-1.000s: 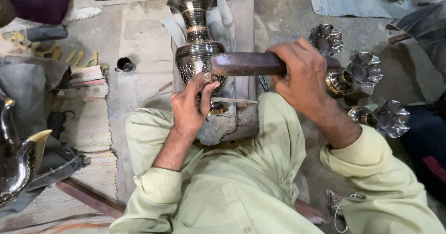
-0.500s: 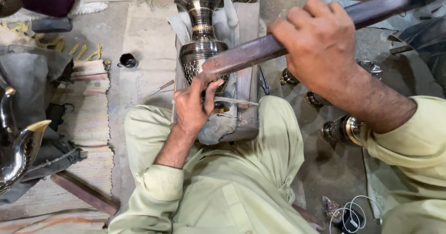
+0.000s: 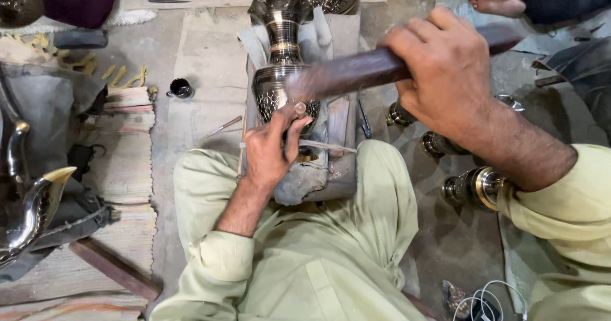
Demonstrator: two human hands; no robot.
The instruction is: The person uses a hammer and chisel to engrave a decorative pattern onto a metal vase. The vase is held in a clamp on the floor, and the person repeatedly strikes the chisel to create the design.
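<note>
1. Between the person's knees, in the head view, a dark engraved metal vase [image 3: 280, 72] lies on a padded grey block [image 3: 331, 149] that rests on the floor; its fluted mouth points away from the person.
2. Left hand [image 3: 270, 149]: its grip is narrow, the thumb and first fingers pinched on a small punch-like tool that I can hardly see, pressed against the belly of the vase. The forearm comes up from the lap and the wrist is bent a little toward the vase.
3. Right hand [image 3: 445, 72]: its grip is a full fist, closed around a dark wooden striking stick [image 3: 356, 72]. The stick is blurred above the vase, and the arm is lifted, with the elbow out to the right.
4. Judgement: the step in hand seems to be the chasing of the pattern, one blow after another. A next blow calls for the stick to meet the tool head squarely, while the left fingers hold the tool at the same angle.
5. Beside the right leg, several more brass pieces [image 3: 474, 187] stand on the floor.
</note>
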